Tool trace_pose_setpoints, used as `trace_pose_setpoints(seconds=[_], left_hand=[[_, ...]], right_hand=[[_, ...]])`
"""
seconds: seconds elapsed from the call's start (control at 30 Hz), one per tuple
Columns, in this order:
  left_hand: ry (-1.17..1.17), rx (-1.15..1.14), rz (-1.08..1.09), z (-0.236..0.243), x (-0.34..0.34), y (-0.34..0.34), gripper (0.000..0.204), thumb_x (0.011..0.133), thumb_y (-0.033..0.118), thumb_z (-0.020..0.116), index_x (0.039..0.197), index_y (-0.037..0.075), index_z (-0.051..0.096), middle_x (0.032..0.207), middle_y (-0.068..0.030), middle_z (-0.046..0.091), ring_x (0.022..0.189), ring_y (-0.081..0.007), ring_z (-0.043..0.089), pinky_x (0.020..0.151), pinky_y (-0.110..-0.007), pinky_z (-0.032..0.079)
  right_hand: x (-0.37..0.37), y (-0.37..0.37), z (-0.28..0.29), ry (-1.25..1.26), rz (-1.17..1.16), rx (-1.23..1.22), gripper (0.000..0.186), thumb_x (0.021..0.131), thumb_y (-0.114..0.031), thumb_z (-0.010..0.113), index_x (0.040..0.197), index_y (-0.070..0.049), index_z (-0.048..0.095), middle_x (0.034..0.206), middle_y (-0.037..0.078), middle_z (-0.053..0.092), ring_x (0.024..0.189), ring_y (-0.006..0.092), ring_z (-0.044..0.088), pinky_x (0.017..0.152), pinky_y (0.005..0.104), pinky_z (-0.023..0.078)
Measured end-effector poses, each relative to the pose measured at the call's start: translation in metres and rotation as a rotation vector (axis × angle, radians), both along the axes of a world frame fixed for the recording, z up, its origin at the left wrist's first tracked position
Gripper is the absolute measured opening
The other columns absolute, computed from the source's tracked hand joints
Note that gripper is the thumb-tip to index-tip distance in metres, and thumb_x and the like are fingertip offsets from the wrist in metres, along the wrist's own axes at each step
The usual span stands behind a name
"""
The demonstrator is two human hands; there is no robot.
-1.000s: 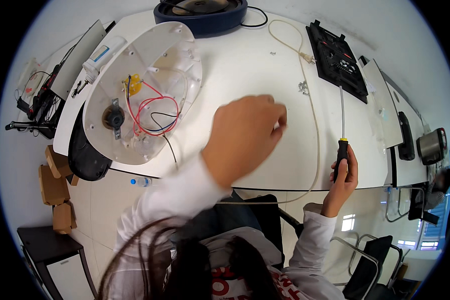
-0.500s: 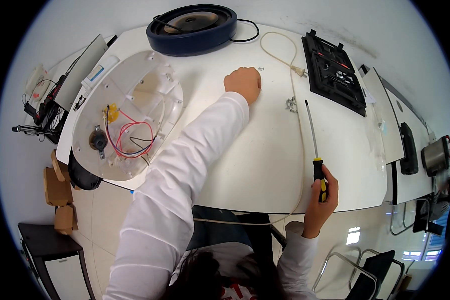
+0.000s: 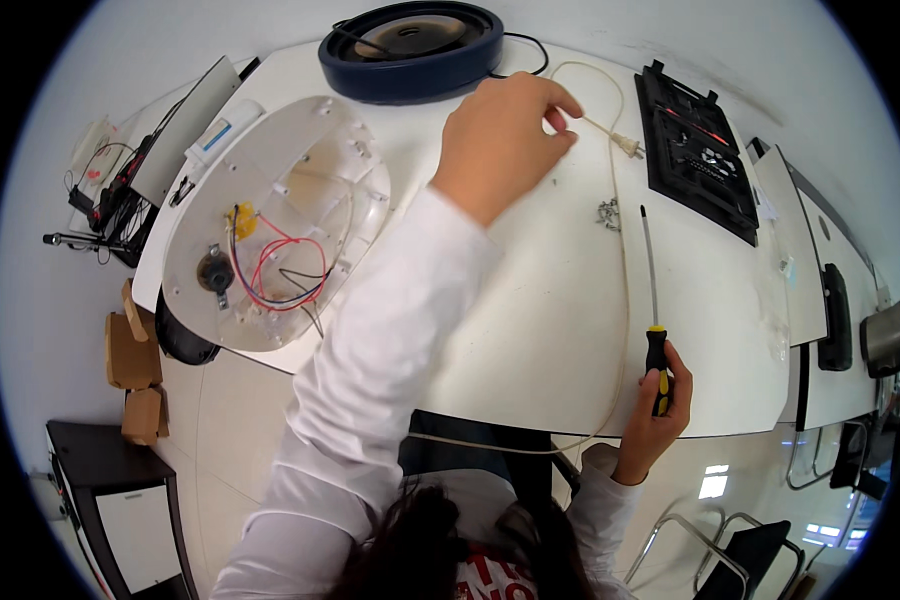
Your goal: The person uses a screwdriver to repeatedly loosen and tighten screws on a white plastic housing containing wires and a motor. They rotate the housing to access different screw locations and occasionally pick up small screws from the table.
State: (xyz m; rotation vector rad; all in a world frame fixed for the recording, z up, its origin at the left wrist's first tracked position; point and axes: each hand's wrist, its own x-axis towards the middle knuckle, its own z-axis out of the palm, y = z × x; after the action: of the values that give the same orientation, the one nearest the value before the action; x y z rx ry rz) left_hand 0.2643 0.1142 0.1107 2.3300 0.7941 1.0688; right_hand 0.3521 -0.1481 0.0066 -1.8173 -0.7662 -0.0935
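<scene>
My left hand is raised over the far middle of the white table, its index finger and thumb apart, and no object shows between them. Below it a tiny dark piece lies on the tabletop, too small to name. At the table's front edge my right hand is wrapped around the black and yellow handle of a screwdriver, whose shaft points away from me. A small heap of screws rests beyond the screwdriver tip, to its left. On the left lies a white plastic housing with red, blue and black wires inside.
A round dark-blue appliance base stands at the back. A black tool case lies open at the far right. A beige power cord crosses the table and hangs over its front edge. A white tube is behind the housing.
My left hand has lifted from the tabletop, and its index finger and thumb have spread from a fist. My right hand keeps hold of the screwdriver. The whole view has shifted slightly.
</scene>
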Motion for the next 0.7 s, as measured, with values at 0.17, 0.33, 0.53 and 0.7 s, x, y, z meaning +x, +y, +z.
trace_pose_setpoints(seconds=[0.17, 0.33, 0.53, 0.7], left_hand=[[0.069, 0.153, 0.064, 0.014, -0.086, -0.107, 0.025, 0.067, 0.006, 0.069, 0.092, 0.009, 0.066, 0.073, -0.0071, 0.06, 0.061, -0.0193, 0.057, 0.056, -0.029, 0.044], [-0.049, -0.258, 0.18, -0.019, -0.188, -0.162, 0.023, 0.069, 0.002, 0.067, 0.092, 0.005, 0.064, 0.075, -0.0055, 0.06, 0.061, -0.0185, 0.055, 0.056, -0.028, 0.043], [-0.336, -0.021, 0.649, -0.071, -0.242, -0.142, 0.026, 0.071, -0.002, 0.064, 0.097, 0.004, 0.062, 0.079, -0.0042, 0.057, 0.066, -0.0122, 0.049, 0.059, -0.023, 0.038], [-0.299, -0.129, 0.59, -0.09, -0.246, -0.141, 0.041, 0.074, 0.0, 0.063, 0.115, 0.004, 0.055, 0.068, -0.0011, 0.055, 0.055, -0.0081, 0.045, 0.053, -0.021, 0.036]], right_hand=[[0.004, -0.004, -0.008, -0.009, -0.005, -0.029, 0.028, 0.082, -0.004, 0.052, 0.109, 0.002, 0.056, 0.099, 0.01, 0.059, 0.083, 0.0169, 0.054, 0.073, 0.0266, 0.043], [-0.001, -0.011, -0.005, 0.068, 0.127, 0.088, 0.04, 0.081, -0.007, 0.057, 0.119, 0.0, 0.05, 0.112, 0.01, 0.057, 0.078, 0.0088, 0.05, 0.065, 0.0196, 0.042], [-0.046, -0.041, 0.025, 0.357, 0.423, -0.002, 0.044, 0.07, 0.002, 0.057, 0.113, 0.003, 0.049, 0.103, 0.02, 0.058, 0.067, 0.0113, 0.052, 0.054, 0.0183, 0.04], [-0.083, -0.034, 0.032, 0.168, 0.799, -0.177, 0.044, 0.058, 0.009, 0.061, 0.101, 0.002, 0.056, 0.094, 0.023, 0.063, 0.084, 0.0268, 0.064, 0.078, 0.0305, 0.049]])
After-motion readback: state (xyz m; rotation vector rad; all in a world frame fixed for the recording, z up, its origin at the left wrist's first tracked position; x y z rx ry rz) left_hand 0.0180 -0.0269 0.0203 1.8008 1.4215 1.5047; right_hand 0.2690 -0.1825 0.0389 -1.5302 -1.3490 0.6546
